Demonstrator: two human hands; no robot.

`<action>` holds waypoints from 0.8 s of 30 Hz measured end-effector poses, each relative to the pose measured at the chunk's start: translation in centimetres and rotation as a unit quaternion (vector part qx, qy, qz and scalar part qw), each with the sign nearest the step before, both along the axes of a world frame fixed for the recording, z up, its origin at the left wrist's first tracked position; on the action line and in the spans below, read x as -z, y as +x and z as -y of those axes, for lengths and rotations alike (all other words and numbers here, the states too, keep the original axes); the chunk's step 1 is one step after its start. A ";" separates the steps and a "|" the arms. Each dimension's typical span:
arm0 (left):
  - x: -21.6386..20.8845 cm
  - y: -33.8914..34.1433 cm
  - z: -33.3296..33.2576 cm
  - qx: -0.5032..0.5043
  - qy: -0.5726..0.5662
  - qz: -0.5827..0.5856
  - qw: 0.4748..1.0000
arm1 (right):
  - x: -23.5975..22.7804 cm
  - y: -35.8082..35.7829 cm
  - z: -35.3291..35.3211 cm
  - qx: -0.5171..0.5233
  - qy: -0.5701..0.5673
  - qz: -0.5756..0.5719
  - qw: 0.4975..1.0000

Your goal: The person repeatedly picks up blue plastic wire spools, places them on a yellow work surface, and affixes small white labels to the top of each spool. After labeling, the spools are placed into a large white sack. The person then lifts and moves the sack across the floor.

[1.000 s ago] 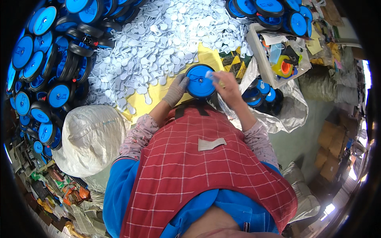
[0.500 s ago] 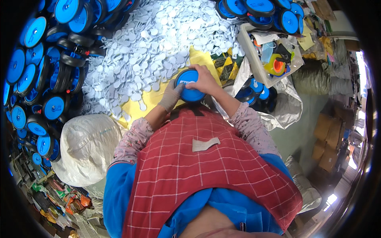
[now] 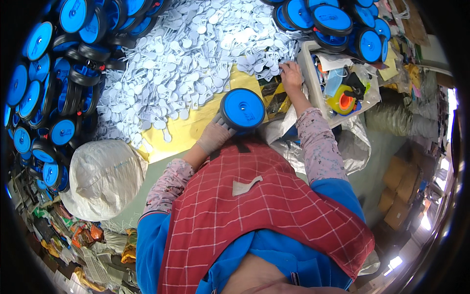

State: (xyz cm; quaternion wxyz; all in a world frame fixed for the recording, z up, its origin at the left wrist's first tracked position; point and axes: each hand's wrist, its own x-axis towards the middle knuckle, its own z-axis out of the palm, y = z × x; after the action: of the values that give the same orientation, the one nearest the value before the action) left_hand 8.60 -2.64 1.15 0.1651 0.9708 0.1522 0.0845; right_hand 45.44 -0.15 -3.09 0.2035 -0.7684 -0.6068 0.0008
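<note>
The right hand [image 3: 292, 77], grip unclear, was moved across the yellow worktop [image 3: 183, 128], a black-rimmed blue wheel [image 3: 242, 109] gripped by the left hand [image 3: 214, 136].

Left of the left hand [image 3: 214, 136] lie piled wheels [image 3: 63, 131] and a sack [image 3: 105, 179]; beyond it, heaped parts [image 3: 181, 63]. A crate [image 3: 312, 81] sits just right of the right hand [image 3: 292, 77].

Wheel [image 3: 243, 109]: blue disc ringed by black tyre, small hub at centre, faint markings low on the face. Face up, held at its lower-left edge by the gloved left hand [image 3: 214, 136].

Plastic tabs [image 3: 181, 63]: pale grey-white, flat, rounded heads on slim stems. Many, loosely heaped beyond the wheel, overlapping at all angles. Right hand [image 3: 292, 76] at the heap's right edge; contact unclear.
</note>
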 end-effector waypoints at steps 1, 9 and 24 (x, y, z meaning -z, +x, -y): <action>0.2 -0.1 0.2 0.003 0.004 -0.022 1.000 | 0.0 -0.3 -0.2 -0.029 -0.013 -0.030 0.999; 1.7 -2.4 -0.8 -0.059 -0.092 -0.140 0.984 | -1.2 -7.2 6.1 0.014 -0.151 -0.283 0.947; -4.0 0.6 -4.0 -0.340 -0.566 0.104 0.744 | -5.8 -12.2 8.8 0.104 0.040 -0.234 0.966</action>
State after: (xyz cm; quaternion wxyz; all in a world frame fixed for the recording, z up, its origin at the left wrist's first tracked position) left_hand 9.18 1.39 5.18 0.6595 0.5684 0.4736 0.1332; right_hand 33.25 -8.95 2.67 0.3694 -0.7967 -0.4590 0.1348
